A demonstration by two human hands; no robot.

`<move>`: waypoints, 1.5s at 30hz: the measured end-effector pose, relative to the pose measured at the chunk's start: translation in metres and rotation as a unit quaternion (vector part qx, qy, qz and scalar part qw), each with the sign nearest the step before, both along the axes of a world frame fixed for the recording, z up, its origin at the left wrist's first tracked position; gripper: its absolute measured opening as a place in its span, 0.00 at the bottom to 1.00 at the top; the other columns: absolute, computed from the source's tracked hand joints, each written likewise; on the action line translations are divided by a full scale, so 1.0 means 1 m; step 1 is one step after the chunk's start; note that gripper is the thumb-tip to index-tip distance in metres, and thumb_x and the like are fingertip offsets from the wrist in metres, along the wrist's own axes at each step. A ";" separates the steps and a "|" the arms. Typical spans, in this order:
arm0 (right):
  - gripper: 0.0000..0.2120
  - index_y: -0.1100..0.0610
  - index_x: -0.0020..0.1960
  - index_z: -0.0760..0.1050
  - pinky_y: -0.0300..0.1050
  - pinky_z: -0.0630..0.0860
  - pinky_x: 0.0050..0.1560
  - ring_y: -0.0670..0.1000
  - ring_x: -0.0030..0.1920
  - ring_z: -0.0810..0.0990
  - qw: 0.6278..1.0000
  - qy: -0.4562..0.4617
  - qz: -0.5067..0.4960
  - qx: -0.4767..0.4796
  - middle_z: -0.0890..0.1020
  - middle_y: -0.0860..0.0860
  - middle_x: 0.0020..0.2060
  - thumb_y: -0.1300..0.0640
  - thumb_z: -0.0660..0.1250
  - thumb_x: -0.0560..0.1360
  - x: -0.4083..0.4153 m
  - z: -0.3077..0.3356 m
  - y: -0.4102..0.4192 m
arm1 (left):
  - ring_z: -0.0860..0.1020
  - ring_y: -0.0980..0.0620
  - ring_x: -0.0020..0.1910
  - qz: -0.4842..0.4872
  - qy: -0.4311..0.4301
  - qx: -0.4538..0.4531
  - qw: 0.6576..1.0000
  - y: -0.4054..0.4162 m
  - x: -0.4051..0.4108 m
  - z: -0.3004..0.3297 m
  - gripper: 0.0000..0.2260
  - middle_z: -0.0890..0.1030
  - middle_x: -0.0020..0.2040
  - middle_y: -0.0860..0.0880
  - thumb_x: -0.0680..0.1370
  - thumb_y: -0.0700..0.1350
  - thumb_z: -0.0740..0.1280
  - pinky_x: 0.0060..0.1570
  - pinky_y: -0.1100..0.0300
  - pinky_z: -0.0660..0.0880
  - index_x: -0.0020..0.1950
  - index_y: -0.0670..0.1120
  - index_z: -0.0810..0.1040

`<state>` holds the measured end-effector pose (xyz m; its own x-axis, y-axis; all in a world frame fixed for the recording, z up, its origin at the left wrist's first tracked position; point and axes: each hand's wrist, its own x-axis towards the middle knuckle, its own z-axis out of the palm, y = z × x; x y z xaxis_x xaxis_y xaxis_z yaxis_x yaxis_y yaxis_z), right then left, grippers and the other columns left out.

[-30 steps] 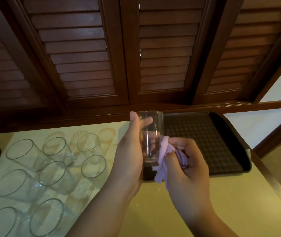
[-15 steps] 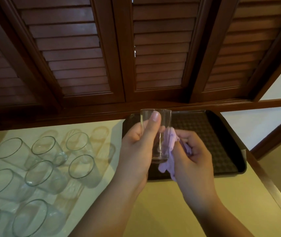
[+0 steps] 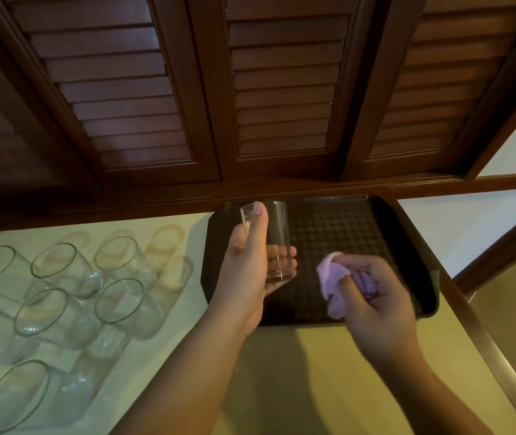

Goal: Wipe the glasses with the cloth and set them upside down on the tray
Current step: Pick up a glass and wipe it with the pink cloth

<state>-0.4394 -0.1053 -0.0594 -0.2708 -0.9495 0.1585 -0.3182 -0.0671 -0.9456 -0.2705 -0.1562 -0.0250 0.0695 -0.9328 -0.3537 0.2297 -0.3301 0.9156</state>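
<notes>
Gripping glass [image 3: 277, 243] (left hand [image 3: 244, 277]) and cloth [image 3: 333, 285] (right hand [image 3: 375, 306]), hands apart above tray [image 3: 407, 246].

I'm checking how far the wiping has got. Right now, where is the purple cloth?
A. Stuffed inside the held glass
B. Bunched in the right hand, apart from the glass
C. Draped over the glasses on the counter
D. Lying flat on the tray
B: the cloth is bunched in the right hand above the tray, with a clear gap to the glass that the left hand holds upright.
</notes>
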 end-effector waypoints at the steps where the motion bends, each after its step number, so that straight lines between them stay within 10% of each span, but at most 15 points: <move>1: 0.10 0.45 0.54 0.80 0.42 0.81 0.39 0.46 0.44 0.82 0.997 0.065 -0.013 -0.025 0.80 0.45 0.49 0.60 0.70 0.79 -0.015 -0.007 -0.005 | 0.89 0.47 0.47 -0.010 0.008 0.017 1.000 -0.001 -0.001 -0.001 0.30 0.90 0.48 0.44 0.76 0.74 0.65 0.52 0.48 0.86 0.70 0.57 0.76; 8: 0.12 0.53 0.59 0.81 0.43 0.76 0.43 0.51 0.51 0.75 0.933 0.354 -0.050 -0.034 0.79 0.52 0.54 0.62 0.73 0.77 -0.090 -0.066 -0.029 | 0.89 0.45 0.50 -0.135 -0.073 0.074 0.985 -0.008 -0.012 -0.012 0.32 0.88 0.57 0.39 0.76 0.42 0.82 0.51 0.50 0.87 0.74 0.48 0.67; 15: 0.08 0.53 0.56 0.83 0.45 0.69 0.45 0.48 0.50 0.70 0.911 0.404 -0.068 -0.039 0.79 0.53 0.52 0.60 0.74 0.77 -0.107 -0.099 -0.039 | 0.86 0.51 0.59 -0.201 -0.252 -0.014 0.947 -0.036 -0.030 -0.013 0.25 0.82 0.63 0.51 0.74 0.53 0.84 0.61 0.44 0.86 0.63 0.57 0.73; 23: 0.06 0.52 0.56 0.83 0.43 0.68 0.43 0.49 0.49 0.72 0.906 0.415 -0.068 -0.058 0.78 0.51 0.51 0.54 0.72 0.79 -0.110 -0.108 -0.039 | 0.79 0.54 0.58 -0.254 -0.466 -0.152 0.834 -0.085 -0.054 -0.010 0.32 0.74 0.63 0.54 0.74 0.60 0.81 0.60 0.58 0.77 0.75 0.51 0.79; 28: 0.07 0.52 0.56 0.84 0.43 0.68 0.44 0.50 0.48 0.73 0.900 0.424 -0.078 -0.060 0.79 0.51 0.50 0.54 0.71 0.79 -0.110 -0.107 -0.038 | 0.78 0.50 0.65 -0.261 -0.510 -0.210 0.792 -0.118 -0.075 0.001 0.34 0.77 0.66 0.52 0.74 0.58 0.83 0.65 0.51 0.80 0.77 0.51 0.77; 34: 0.07 0.52 0.56 0.85 0.44 0.71 0.43 0.52 0.48 0.75 0.899 0.426 -0.083 -0.055 0.80 0.51 0.50 0.53 0.72 0.79 -0.108 -0.108 -0.038 | 0.82 0.52 0.50 -0.275 -0.501 -0.231 0.787 -0.151 -0.097 0.006 0.30 0.79 0.59 0.50 0.75 0.53 0.84 0.44 0.59 0.79 0.68 0.53 0.70; 45: 0.05 0.51 0.54 0.84 0.46 0.74 0.41 0.50 0.47 0.75 0.902 0.417 -0.092 -0.063 0.81 0.50 0.49 0.52 0.72 0.79 -0.109 -0.110 -0.039 | 0.77 0.42 0.73 -0.330 -0.539 -0.267 0.728 -0.193 -0.142 -0.017 0.31 0.80 0.73 0.47 0.75 0.54 0.82 0.69 0.44 0.80 0.76 0.57 0.77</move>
<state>-0.5484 -0.1445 -0.1691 -0.1596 -0.8609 0.4831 -0.9323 -0.0295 -0.3605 -0.4129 -0.3495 -0.0418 -0.4869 -0.8735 -0.0012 -0.7642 0.4254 0.4848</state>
